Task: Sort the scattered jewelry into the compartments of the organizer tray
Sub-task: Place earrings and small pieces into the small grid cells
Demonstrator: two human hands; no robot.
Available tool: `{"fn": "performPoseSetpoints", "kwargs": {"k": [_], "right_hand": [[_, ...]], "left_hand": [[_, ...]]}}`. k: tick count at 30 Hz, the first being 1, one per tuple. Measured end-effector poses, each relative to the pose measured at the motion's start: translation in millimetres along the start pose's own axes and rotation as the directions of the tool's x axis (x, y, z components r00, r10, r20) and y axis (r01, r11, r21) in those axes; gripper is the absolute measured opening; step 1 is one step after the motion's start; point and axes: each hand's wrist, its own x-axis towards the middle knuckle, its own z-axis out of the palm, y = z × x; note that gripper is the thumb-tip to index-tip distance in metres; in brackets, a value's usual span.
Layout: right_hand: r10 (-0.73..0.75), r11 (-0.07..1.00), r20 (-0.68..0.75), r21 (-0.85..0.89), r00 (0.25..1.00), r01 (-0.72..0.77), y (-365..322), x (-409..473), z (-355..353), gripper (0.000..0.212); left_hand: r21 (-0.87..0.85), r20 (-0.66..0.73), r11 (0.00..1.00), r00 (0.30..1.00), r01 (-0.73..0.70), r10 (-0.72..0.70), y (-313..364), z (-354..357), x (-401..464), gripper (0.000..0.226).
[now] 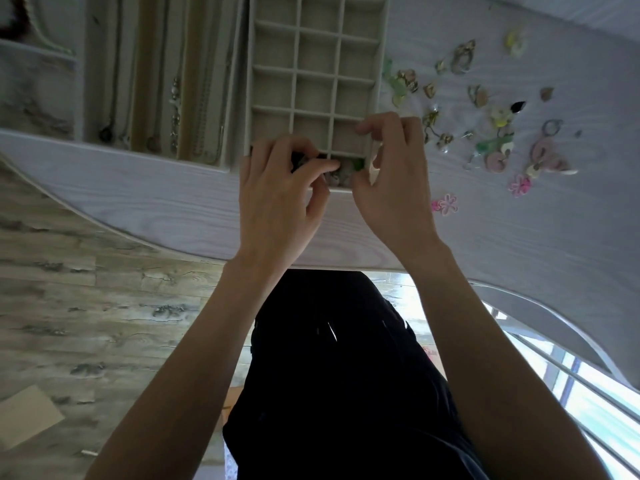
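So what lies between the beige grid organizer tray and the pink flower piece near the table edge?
The right hand at the tray corner, then bare white table up to the flower, in the head view.

The organizer tray [313, 64] before me is cream-beige, on a table [519, 220] of pale white wood grain. At two o'clock lies scattered jewelry [485, 109] in gold, green, yellow and pink, with a pink flower [447, 203] at three o'clock. My clothing [339, 375] is black; the floor [86, 289] at eight o'clock is grey-brown planks.
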Motion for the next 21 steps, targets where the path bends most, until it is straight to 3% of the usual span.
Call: {"fn": "performPoseSetpoints", "kwargs": {"k": [6,10,15,18,21], "right_hand": [[-0.059,0.996,-0.134,0.059,0.989,0.068,9,-17,-29,0.026],[-0.238,0.966,-0.285,-0.17,0.929,0.195,26,-32,-47,0.013],[-0.162,0.922,-0.283,-0.384,0.945,0.043,88,-52,-61,0.018],[-0.062,0.92,-0.319,-0.386,0.946,-0.07,122,-59,-71,0.027],[-0.008,0.932,-0.39,-0.337,0.921,-0.135,141,-52,-89,0.031]], "left_hand": [[-0.095,-0.019,0.995,1.0,-0.023,0.022,11,-6,2,0.017],[-0.257,0.025,0.965,0.998,-0.052,0.06,38,-11,8,0.016],[-0.284,0.211,0.93,0.93,-0.235,0.3,94,21,23,0.023],[-0.196,0.328,0.952,0.899,-0.236,0.29,116,53,27,0.031],[-0.103,0.313,0.964,0.911,-0.247,0.267,128,75,34,0.031]]}}
